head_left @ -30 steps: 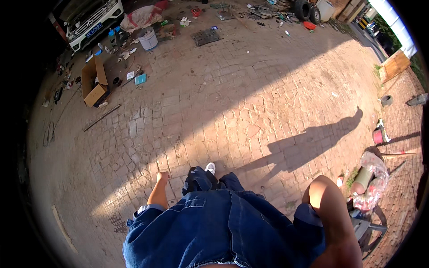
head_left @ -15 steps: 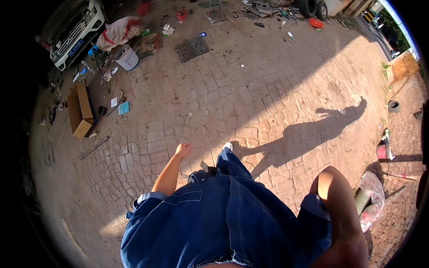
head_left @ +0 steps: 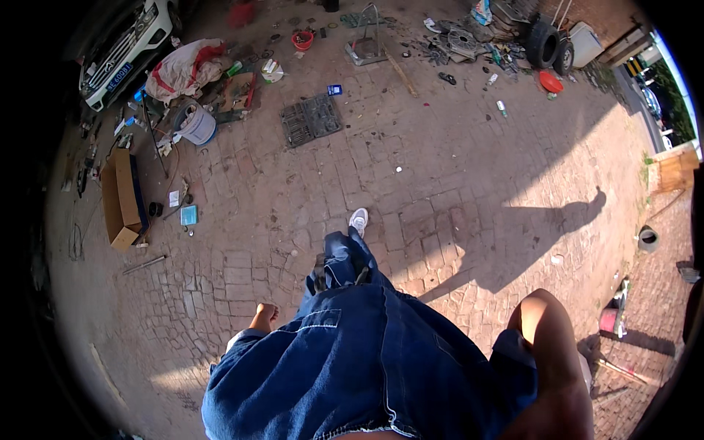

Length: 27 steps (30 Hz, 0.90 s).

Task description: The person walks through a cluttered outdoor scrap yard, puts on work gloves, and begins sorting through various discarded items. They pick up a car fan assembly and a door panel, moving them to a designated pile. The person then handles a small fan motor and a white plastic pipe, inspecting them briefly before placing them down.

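Note:
My left hand [head_left: 267, 314] hangs low beside my blue denim clothing [head_left: 323, 359], its fingers curled in and nothing showing in them. It touches nothing and is over the brick paving [head_left: 213, 293]. My right arm [head_left: 546, 323] is sharply bent, with the elbow pointing forward and the forearm running back to the lower edge; the right hand is out of the picture. One light shoe [head_left: 358, 220] is stretched ahead of me on the bricks.
Ahead lie an open dark tool case [head_left: 311, 119], a white bucket [head_left: 196, 125] and a red basin [head_left: 301, 39]. An open cardboard box [head_left: 125, 198] and metal rod [head_left: 144, 265] lie left, beyond them a parked vehicle [head_left: 121, 55]. Tyres [head_left: 543, 44] stand far right.
I have walked forward: the tool case, bucket and box sit lower in the picture. My left hand has swung back toward my body, and a foot has come forward. My right arm stays bent.

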Each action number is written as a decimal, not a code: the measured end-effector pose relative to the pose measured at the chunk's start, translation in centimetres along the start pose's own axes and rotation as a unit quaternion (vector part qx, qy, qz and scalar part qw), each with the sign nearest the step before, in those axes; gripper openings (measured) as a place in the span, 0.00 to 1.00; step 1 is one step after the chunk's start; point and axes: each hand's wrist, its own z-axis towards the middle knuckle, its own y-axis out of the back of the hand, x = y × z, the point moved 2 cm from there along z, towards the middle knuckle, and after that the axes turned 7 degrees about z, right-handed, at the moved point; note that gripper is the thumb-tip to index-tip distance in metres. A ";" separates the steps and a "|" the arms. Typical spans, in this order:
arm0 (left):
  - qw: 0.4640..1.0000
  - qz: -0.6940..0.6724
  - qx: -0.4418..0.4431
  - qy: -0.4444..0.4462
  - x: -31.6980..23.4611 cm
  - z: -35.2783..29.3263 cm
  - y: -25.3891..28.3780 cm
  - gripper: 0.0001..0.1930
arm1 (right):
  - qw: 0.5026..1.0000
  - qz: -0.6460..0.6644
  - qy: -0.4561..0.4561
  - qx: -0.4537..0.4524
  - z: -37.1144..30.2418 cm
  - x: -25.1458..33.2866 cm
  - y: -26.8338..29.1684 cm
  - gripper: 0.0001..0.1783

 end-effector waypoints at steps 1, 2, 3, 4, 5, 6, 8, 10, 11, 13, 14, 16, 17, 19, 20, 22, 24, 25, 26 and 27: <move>1.000 -0.007 0.010 -0.002 -4.1 0.7 -0.8 0.14 | 0.999 -0.003 0.046 0.003 -0.9 -3.7 2.4 0.16; 0.995 0.064 0.014 -0.077 -12.4 1.5 -2.6 0.12 | 0.976 -0.198 0.083 0.039 -1.0 -5.0 4.5 0.16; 0.994 0.067 0.059 -0.067 -19.9 4.9 -1.9 0.10 | 0.913 -0.383 0.128 0.052 -2.1 -4.7 7.9 0.16; 0.982 0.034 0.165 -0.089 -26.5 7.4 -0.4 0.09 | 0.919 -0.378 0.109 0.035 -4.0 -4.6 10.8 0.17; 0.959 0.057 -0.019 -0.278 -35.8 0.2 -7.7 0.11 | 0.930 -0.357 0.053 0.070 -5.0 -8.0 11.3 0.17; 0.931 0.024 -0.059 -0.358 -42.0 -3.5 -8.7 0.11 | 0.985 -0.158 -0.051 0.036 -6.6 -9.7 13.4 0.18; 0.891 0.000 -0.017 -0.454 -56.1 -10.0 -12.0 0.10 | 0.992 0.026 -0.127 -0.013 -9.3 -13.1 16.7 0.20; 0.867 -0.067 0.053 -0.490 -66.9 -16.1 -15.0 0.10 | 0.995 -0.067 -0.058 -0.045 -13.5 -15.5 20.3 0.20; 0.857 -0.036 0.070 -0.510 -71.9 -17.9 -16.9 0.10 | 0.985 -0.158 -0.029 -0.067 -16.0 -16.4 22.4 0.20; 0.837 0.009 0.093 -0.539 -78.9 -19.2 -20.6 0.10 | 0.912 -0.399 0.042 -0.082 -22.6 -16.5 27.0 0.20; 0.834 0.061 0.083 -0.542 -81.9 -18.4 -22.7 0.10 | 0.864 -0.492 0.056 -0.091 -25.5 -16.8 29.2 0.22; 0.817 0.153 0.057 -0.553 -87.5 -15.5 -25.6 0.10 | 0.810 -0.572 0.014 -0.131 -31.9 -18.3 34.3 0.28; 0.827 0.186 0.028 -0.530 -89.4 -13.3 -26.8 0.10 | 0.780 -0.608 -0.013 -0.146 -35.1 -19.2 36.7 0.30; 0.862 0.172 0.006 -0.476 -90.0 -9.3 -27.4 0.10 | 0.713 -0.644 -0.097 -0.258 -41.7 -21.0 41.0 0.32; 0.915 0.108 0.001 -0.390 -89.0 -8.5 -27.9 0.09 | 0.694 -0.634 -0.168 -0.297 -45.0 -22.2 43.3 0.32; 0.985 -0.002 0.007 -0.170 -86.4 -6.9 -27.2 0.08 | 0.718 -0.551 -0.206 -0.372 -50.7 -25.9 48.1 0.33; 0.996 -0.003 0.059 -0.072 -82.8 -2.8 -25.4 0.08 | 0.717 -0.486 -0.278 -0.416 -56.9 -28.4 52.6 0.35; 0.997 0.011 0.045 -0.067 -83.8 -2.6 -26.9 0.08 | 0.715 -0.476 -0.284 -0.426 -59.3 -29.6 54.6 0.36; 0.997 0.033 0.027 -0.063 -85.2 -2.9 -28.1 0.08 | 0.676 -0.518 -0.330 -0.407 -61.4 -30.6 56.6 0.36; 0.997 0.047 0.010 -0.057 -85.6 -2.9 -28.8 0.08 | 0.654 -0.540 -0.366 -0.383 -63.0 -31.9 58.5 0.35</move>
